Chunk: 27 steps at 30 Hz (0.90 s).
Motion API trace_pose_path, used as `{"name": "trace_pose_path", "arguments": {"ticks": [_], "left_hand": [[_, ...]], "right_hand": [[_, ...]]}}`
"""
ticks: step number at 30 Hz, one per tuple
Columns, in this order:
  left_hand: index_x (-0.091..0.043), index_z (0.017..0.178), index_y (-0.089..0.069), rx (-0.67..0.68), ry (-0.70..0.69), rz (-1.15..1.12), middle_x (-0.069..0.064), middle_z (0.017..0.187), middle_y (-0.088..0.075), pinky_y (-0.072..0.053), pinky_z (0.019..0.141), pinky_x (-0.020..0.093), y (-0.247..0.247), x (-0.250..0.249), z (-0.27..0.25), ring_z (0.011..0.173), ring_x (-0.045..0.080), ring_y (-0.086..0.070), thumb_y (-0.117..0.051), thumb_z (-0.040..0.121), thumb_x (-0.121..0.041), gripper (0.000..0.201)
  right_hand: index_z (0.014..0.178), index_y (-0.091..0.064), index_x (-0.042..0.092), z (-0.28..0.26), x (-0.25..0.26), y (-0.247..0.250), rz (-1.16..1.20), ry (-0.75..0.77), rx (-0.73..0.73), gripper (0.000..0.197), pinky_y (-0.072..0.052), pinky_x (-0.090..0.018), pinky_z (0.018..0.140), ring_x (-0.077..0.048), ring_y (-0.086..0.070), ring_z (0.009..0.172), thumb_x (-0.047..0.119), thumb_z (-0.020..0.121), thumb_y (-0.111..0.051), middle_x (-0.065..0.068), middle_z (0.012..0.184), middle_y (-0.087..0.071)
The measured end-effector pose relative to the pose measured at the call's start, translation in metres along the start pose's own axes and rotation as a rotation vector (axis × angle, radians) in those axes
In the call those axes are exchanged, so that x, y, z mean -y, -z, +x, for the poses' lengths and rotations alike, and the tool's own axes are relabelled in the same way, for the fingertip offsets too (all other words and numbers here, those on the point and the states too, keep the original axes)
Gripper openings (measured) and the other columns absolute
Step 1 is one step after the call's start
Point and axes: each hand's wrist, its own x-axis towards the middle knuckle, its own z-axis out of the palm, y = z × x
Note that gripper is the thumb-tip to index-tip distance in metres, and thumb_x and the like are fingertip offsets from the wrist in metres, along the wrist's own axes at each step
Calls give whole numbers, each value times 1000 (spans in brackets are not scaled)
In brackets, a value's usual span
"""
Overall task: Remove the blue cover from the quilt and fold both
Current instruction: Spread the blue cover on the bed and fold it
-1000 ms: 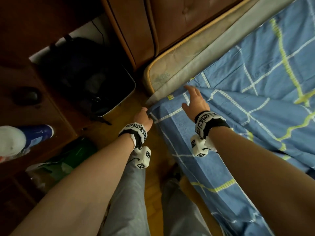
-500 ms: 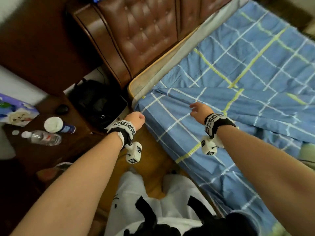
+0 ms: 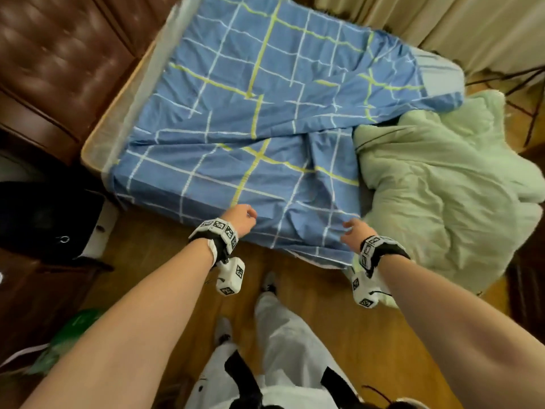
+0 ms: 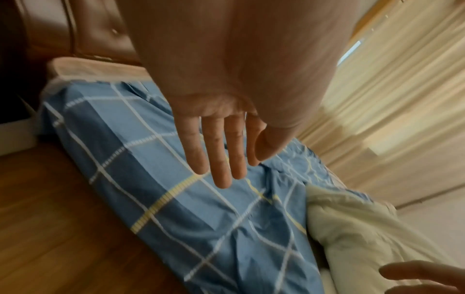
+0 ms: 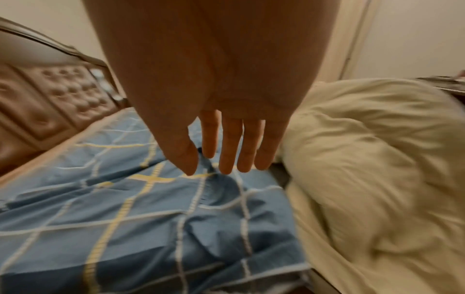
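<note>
1. Blue checked cover (image 3: 250, 119) lies spread over the bed, off the quilt, its near edge hanging over the bedside toward the wooden floor (image 3: 165, 255).
2. Pale green quilt (image 3: 442, 184) sits bunched in a heap on the right part of the bed, just beside the cover's right edge and touching it.
3. Left hand (image 3: 240, 216) is over the cover's near edge; the wrist view shows its fingers (image 4: 219, 155) straight and released, holding nothing.
4. Right hand (image 3: 355, 231) is over the cover's near right corner, next to the quilt; fingers (image 5: 229, 147) extended and loose, gripping nothing.
5. Brown tufted headboard (image 3: 59, 54) stands at the far left; cream curtains (image 3: 442, 25) at the far right.
</note>
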Motion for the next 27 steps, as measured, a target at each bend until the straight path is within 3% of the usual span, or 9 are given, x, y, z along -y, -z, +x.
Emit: {"name": "trace_pose_path", "arguments": {"ticks": [5, 8, 10, 14, 17, 19, 21, 24, 27], "left_hand": [[-28, 106, -64, 55, -58, 116, -1, 109, -69, -53, 91, 37, -95, -43, 4, 97, 19, -66, -57, 91, -18, 20], [-25, 115, -64, 75, -67, 186, -3, 113, -67, -50, 94, 34, -158, -59, 32, 103, 19, -63, -60, 89, -18, 27], [-25, 113, -63, 94, -30, 154, -5, 107, -69, -52, 91, 34, -201, -62, 57, 97, 17, -66, -57, 91, -25, 22], [-14, 111, -64, 168, 262, -208, 2, 93, -72, -60, 76, 39, -310, -55, 126, 79, 22, -71, -44, 99, -43, 37], [-9, 122, -60, 220, 493, -529, 10, 116, -68, -56, 81, 41, -370, -40, 163, 96, 28, -67, -41, 96, -57, 58], [-12, 138, -48, 231, 582, -630, 10, 135, -55, -53, 88, 45, -400, -28, 180, 113, 31, -58, -43, 90, -68, 73], [-21, 148, -34, 196, 662, -780, 9, 139, -44, -50, 94, 49, -425, -20, 193, 121, 35, -51, -53, 79, -75, 89], [-11, 143, -41, 73, 687, -1270, 9, 132, -53, -51, 94, 49, -458, -27, 208, 118, 37, -57, -76, 75, -53, 86], [1, 116, -59, -115, 638, -1242, 15, 102, -67, -58, 81, 43, -473, -47, 209, 91, 29, -67, -65, 86, -9, 32]], "right_hand": [[124, -56, 16, 0, -110, -15, 17, -123, 32, 46, -49, -33, 93, -30, -61, 111, 21, 80, -70, -9, 124, -64], [128, -53, 17, 35, -147, -36, 5, -100, 68, 53, -49, -34, 92, -30, -61, 110, 22, 80, -74, -10, 124, -63], [134, -48, 19, 64, -158, -50, -23, -54, 89, 58, -48, -33, 91, -30, -60, 111, 22, 81, -73, -12, 127, -60], [140, -38, 31, 142, -185, -97, -93, 69, 124, 73, -48, -43, 98, -33, -50, 123, 26, 78, -76, -12, 139, -45], [129, -47, 30, 185, -200, -130, -180, 185, 28, 57, -47, -43, 94, -34, -49, 119, 26, 78, -73, -9, 129, -51], [116, -58, 29, 203, -212, -147, -205, 248, -35, 31, -46, -39, 87, -30, -53, 112, 29, 86, -64, -6, 117, -61], [110, -62, 29, 213, -227, -158, -102, 289, -29, 20, -48, -36, 80, -28, -58, 104, 32, 90, -60, -4, 107, -66], [107, -60, 29, 212, -253, -161, 49, 309, 0, 17, -53, -36, 75, -29, -64, 89, 36, 91, -60, -2, 97, -70], [104, -62, 28, 201, -272, -155, 83, 361, 47, 15, -55, -37, 77, -25, -66, 84, 32, 89, -65, 4, 91, -70]]}}
